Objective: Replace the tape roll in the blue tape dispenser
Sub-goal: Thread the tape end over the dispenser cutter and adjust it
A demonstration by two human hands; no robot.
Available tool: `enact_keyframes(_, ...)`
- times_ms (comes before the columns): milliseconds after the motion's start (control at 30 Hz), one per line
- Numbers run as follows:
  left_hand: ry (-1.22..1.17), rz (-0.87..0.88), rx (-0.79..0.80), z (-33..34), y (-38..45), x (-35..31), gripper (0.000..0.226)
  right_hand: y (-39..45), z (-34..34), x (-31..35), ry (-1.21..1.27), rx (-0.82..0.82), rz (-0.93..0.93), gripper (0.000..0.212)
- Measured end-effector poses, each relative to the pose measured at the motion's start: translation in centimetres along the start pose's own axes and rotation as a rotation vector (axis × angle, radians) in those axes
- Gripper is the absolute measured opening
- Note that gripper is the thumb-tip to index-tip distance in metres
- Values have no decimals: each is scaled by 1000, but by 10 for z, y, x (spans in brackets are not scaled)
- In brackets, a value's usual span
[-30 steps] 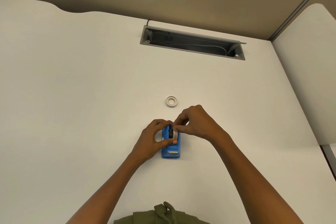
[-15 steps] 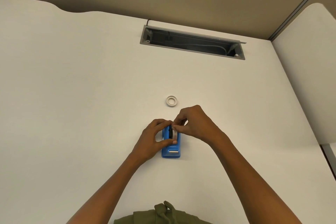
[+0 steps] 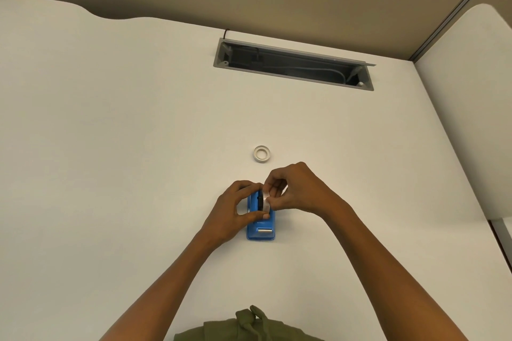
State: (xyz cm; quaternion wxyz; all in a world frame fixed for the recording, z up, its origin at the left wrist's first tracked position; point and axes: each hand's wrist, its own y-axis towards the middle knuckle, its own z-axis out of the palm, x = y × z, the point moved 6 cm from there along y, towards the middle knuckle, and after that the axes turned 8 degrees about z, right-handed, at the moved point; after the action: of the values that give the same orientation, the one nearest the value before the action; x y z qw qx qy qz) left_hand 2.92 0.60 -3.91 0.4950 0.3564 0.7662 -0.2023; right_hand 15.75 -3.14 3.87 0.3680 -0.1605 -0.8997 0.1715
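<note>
right hand (image 3: 300,188) raised slightly off the blue dispenser (image 3: 261,227), clear tape strip (image 3: 266,198) now peeled upward

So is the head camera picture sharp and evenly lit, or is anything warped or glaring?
Head view: soft, even light on the white desk, no glare; faint shadows under the hands; wide-angle bowing at the desk's far edge; blue tape dispenser and small tape roll reasonably sharp.

The blue tape dispenser (image 3: 261,225) is lying flat on the counter (image 3: 110,147), its metal cutter facing the person, with a clear tape roll (image 3: 266,199) sitting upright in it. A white ring-shaped roll (image 3: 261,154) is lying flat just beyond.
</note>
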Motion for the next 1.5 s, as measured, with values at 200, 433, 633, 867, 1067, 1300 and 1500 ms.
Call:
enact_keyframes(200,-3,-2,3,-1,2,1,56,5,-2,3,-40,-2,10,10)
enact_keyframes(433,4,-4,4,0,3,3,56,3,1,1,-31,28,22,16)
enact_keyframes(633,15,-5,3,0,2,5,58,6,3,-5,20,17,46,21)
enact_keyframes(867,7,-10,5,1,2,5,57,11,2,-9,95,14,72,16)
enact_keyframes(1067,8,-10,7,0,3,4,56,8,1,-11,131,21,57,14)
enact_keyframes(1300,9,-8,8,-1,3,3,56,8,2,-6,56,50,34,19)
enact_keyframes(1500,6,-10,13,0,3,3,54,10,0,-6,55,54,34,21)
